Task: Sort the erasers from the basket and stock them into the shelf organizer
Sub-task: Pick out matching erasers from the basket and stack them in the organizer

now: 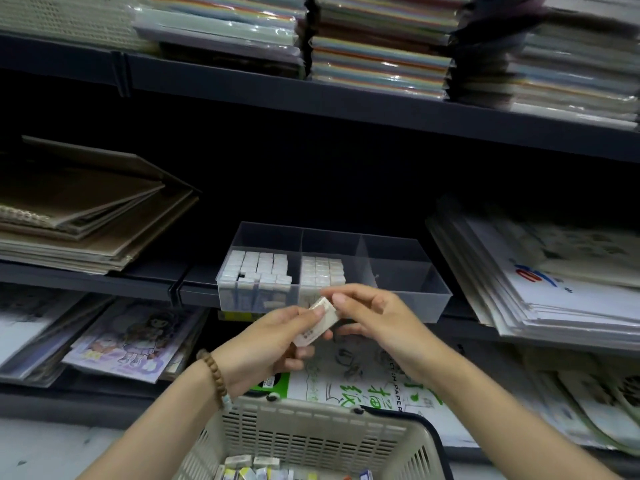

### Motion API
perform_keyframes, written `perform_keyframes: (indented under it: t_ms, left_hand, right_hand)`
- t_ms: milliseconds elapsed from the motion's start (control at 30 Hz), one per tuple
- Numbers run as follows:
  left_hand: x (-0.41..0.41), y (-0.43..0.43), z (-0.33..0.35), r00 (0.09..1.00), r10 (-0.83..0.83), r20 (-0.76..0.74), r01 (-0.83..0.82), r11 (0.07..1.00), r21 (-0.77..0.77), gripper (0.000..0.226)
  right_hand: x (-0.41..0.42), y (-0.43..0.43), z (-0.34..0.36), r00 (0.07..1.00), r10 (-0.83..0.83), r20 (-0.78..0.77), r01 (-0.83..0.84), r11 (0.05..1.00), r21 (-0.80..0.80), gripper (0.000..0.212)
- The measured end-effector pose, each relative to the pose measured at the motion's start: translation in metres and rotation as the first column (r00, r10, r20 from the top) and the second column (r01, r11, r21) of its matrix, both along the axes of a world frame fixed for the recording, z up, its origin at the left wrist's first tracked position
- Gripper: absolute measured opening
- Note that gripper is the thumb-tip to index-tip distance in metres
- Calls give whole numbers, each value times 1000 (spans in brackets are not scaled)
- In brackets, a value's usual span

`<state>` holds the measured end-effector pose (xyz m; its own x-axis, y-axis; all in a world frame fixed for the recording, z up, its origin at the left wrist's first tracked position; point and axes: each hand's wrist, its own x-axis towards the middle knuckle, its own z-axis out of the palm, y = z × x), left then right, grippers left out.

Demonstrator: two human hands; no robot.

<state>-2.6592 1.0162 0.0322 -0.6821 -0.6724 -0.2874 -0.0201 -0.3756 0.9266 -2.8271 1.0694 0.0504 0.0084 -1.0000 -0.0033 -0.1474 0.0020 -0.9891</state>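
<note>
Eraser (317,325), long axis tilted up-right, pinched at both ends by fingers of left hand (273,341) and right hand (377,323), just before shelf organizer (408,271); right hand nearer its unfilled right compartment.

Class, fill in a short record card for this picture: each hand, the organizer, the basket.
left hand: grips the lower end of one eraser
right hand: pinches the upper end of it
organizer: clear, three compartments; stocked erasers in the left and middle ones
basket: below the hands, loose erasers inside
</note>
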Motion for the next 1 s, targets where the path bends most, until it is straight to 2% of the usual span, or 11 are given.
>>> perform_keyframes:
  t_ms: [67, 133, 233, 300, 367, 433, 533, 600, 800, 1000]
  left_hand:
    - [-3, 3, 0, 995, -70, -71, 77, 991, 108, 34]
    - [-2, 5, 0, 982, -131, -135, 151, 977, 153, 34]
    - [1, 3, -2, 972, -166, -164, 189, 973, 134, 35]
    - [2, 0, -5, 983, -109, -149, 125, 987, 104, 41]
    - [2, -3, -6, 994, -39, -104, 42, 999, 26, 48]
    - [2, -3, -6, 999, 22, -44, -27, 993, -119, 44]
    - [1, -2, -8, 977, 211, 6, -200, 936, -290, 35]
    - [0, -1, -9, 954, 299, 13, -273, 888, -371, 38]
    - [-3, 1, -6, 946, 324, -18, -298, 848, -437, 46]
    - [-7, -1, -5, 933, 357, -40, -327, 798, -506, 49]
  right_hand:
    - [-1, 4, -10, 999, -27, 46, 28, 1000, -1, 20]
    - [-2, 7, -18, 996, -53, 74, 53, 999, 2, 20]
    - [-5, 7, -20, 991, -69, 112, 69, 998, 3, 19]
    - [-7, 6, -19, 985, -110, 131, 110, 994, 6, 19]
    - [-7, 5, -20, 977, -151, 153, 150, 989, 16, 18]
    - [-6, 5, -21, 969, -176, 172, 174, 984, 29, 18]
    - [-3, 6, -23, 969, -148, 197, 139, 988, 60, 23]
    - [-2, 7, -24, 979, -102, 179, 91, 993, 70, 25]
    - [0, 7, -19, 998, -14, 57, 12, 1000, 20, 33]
    - [-4, 4, -2, 995, 95, 13, -95, 995, 24, 39]
